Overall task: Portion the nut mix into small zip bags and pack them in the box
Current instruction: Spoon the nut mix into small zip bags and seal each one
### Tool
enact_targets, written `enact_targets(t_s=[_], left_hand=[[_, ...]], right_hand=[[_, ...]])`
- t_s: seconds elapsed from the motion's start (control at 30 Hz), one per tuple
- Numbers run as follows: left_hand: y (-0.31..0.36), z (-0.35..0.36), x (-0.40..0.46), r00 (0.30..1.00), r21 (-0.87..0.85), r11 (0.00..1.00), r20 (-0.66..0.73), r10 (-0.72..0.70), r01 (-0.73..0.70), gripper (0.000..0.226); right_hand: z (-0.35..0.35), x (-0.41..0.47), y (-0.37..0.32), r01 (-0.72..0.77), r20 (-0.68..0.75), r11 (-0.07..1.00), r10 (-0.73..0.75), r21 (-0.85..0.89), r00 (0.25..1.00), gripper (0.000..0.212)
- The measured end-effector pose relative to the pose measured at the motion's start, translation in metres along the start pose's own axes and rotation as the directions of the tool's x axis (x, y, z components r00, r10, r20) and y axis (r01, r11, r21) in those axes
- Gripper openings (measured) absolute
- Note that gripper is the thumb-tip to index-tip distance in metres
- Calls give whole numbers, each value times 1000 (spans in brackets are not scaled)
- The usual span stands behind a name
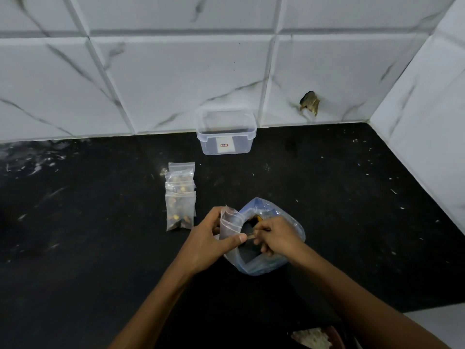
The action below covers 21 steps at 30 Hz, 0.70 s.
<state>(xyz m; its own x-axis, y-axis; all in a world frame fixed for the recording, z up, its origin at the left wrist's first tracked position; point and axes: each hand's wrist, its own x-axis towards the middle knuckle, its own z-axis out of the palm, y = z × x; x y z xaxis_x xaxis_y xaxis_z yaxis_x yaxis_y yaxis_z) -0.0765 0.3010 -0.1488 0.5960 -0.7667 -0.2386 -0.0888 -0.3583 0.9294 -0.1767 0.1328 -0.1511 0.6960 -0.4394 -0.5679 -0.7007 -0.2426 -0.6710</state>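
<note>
left hand (206, 238) pinches an open small zip bag (230, 222) over the big nut mix bag (266, 238) on the black counter (100, 248); right hand (276, 235) pinches sthg small, prob nuts. film looks light, floppy, slick; best held by the stiffer zip rim.

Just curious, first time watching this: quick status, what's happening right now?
Left hand grips small zip bag open; right hand pinching nuts at big bag. Filled bags stacked on counter. Box open, nothing in the way.
</note>
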Motion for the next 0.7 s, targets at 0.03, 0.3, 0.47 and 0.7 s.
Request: enact_targets(t_s=[0.03,0.3,0.47,0.7], left_hand=[[1,0,0,1000,3,1000,-2,-1,1,48],[7,-6,-2,1000,-20,1000,-15,-19,19,48],[10,-5,-3,1000,-32,999,-26,-7,6,49],[21,-2,-5,994,79,994,-80,77,-71,53]], right_hand=[[-1,0,0,-8,0,999,8,36,1000,16],[-28,-14,0,-49,-90,969,73,240,993,16],[-52,-31,-1,-42,-70,944,68,326,995,17],[-90,-62,-22,89,-115,938,-53,336,992,19]])
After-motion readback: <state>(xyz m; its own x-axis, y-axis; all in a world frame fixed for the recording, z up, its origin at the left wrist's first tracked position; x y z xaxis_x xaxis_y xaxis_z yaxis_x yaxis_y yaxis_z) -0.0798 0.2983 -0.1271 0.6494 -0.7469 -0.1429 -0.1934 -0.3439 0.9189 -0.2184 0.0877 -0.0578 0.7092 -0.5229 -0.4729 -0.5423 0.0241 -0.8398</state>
